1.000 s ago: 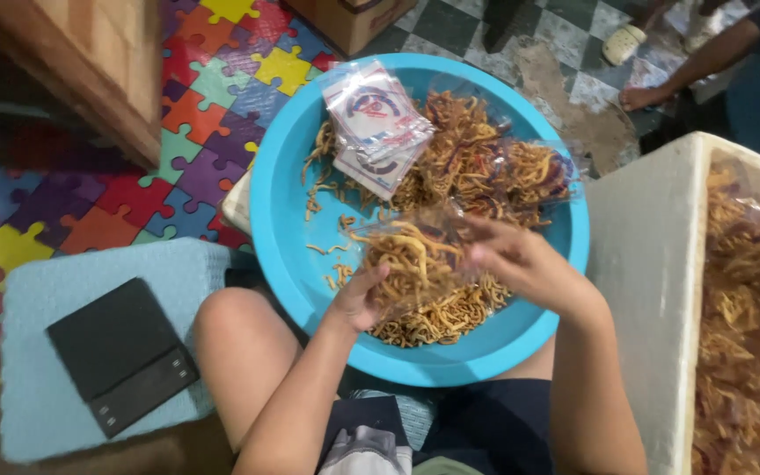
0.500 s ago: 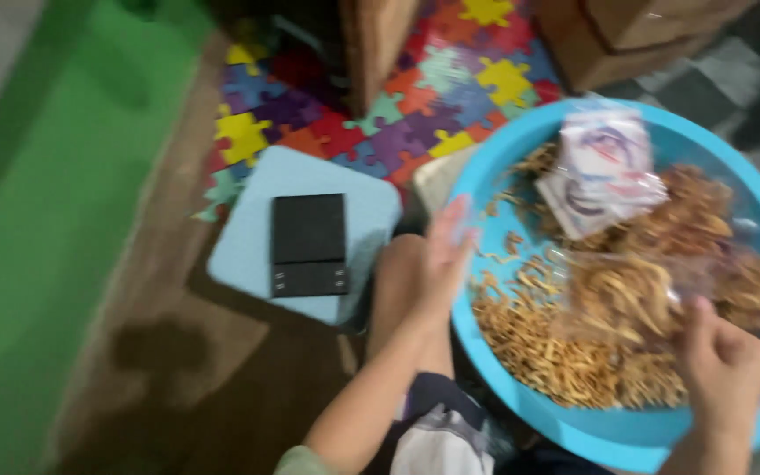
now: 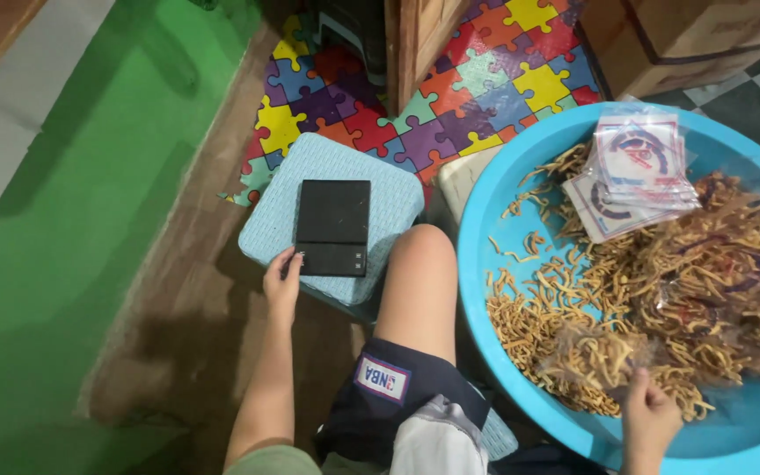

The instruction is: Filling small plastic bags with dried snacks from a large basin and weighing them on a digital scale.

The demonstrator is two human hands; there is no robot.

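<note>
Black and flat, the small scale (image 3: 332,227) is lying on a pale blue stool (image 3: 285,220), where the left hand (image 3: 282,283) is touching its front edge, fingers loose, gripping nothing. The right hand (image 3: 648,413) is pinching a clear snack-filled bag (image 3: 595,356) inside the blue basin (image 3: 494,211).

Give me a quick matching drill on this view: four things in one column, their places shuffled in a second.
Things:
1. scale
2. left hand
3. right hand
4. labelled bags

Places:
A. on the snack sticks at the basin's near side
B. on the blue stool
C. stacked at the basin's far side
D. touching the scale's near left corner

Pairs: 1-B, 2-D, 3-A, 4-C
</note>
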